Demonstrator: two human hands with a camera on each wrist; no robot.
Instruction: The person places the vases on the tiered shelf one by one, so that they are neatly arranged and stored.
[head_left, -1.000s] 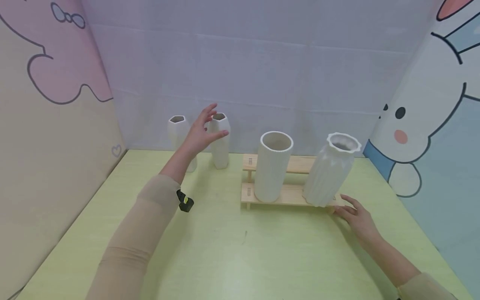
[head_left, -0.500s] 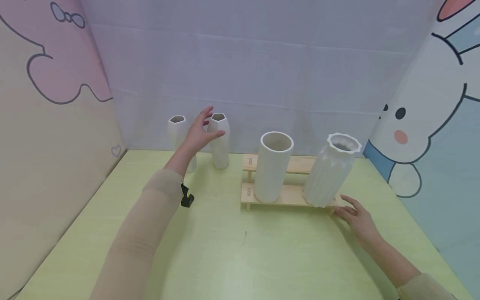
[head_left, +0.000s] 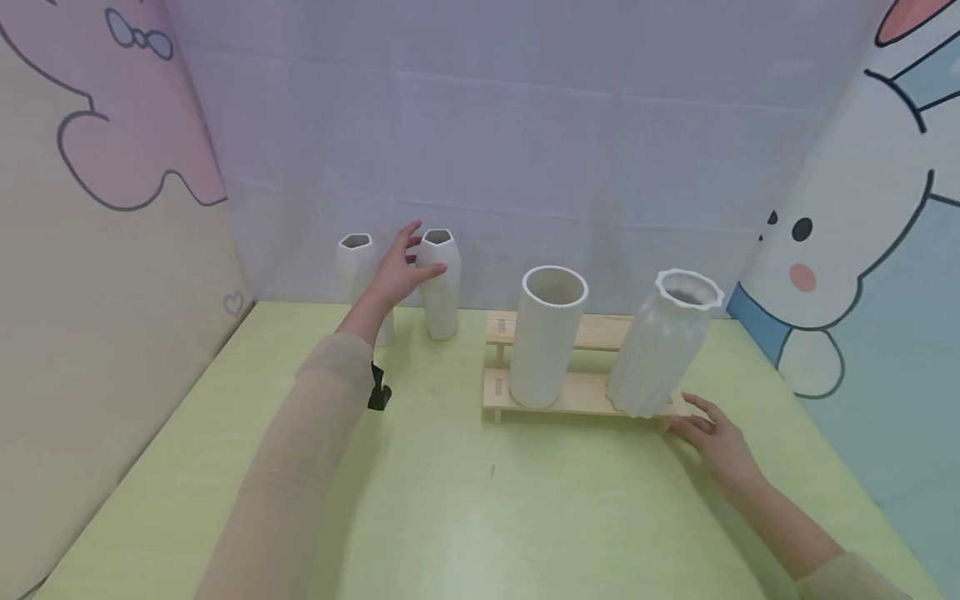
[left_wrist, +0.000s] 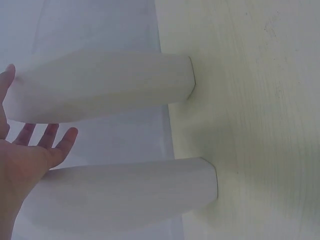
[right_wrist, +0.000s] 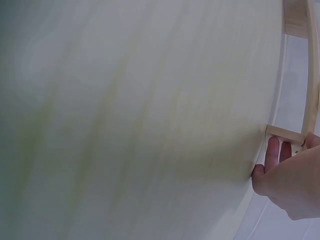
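In the head view my left hand (head_left: 401,271) grips the upper part of a slim white faceted vase (head_left: 442,300) standing at the back of the table. Its thumb crosses the front, while the fingers reach the other side; the left wrist view shows fingertips (left_wrist: 66,142) right at the vase's edge. A matching vase (head_left: 355,271) stands just left, partly hidden by that hand. My right hand (head_left: 720,446) pinches the right end of a two-tier wooden stand (head_left: 585,385). On its lower tier are a ribbed cylindrical white vase (head_left: 547,354) and a tilted, wavy-rimmed white vase (head_left: 660,354).
The pale wood-grain table (head_left: 480,508) spreads out in front. Its back edge meets a plain lilac backdrop (head_left: 487,150). Cartoon-printed panels close in the left and right sides. A small black device (head_left: 379,392) hangs at my left cuff.
My left hand has come slightly lower and closer in around the slim vase, whose top leans a touch left. The right hand and the stand keep their place.
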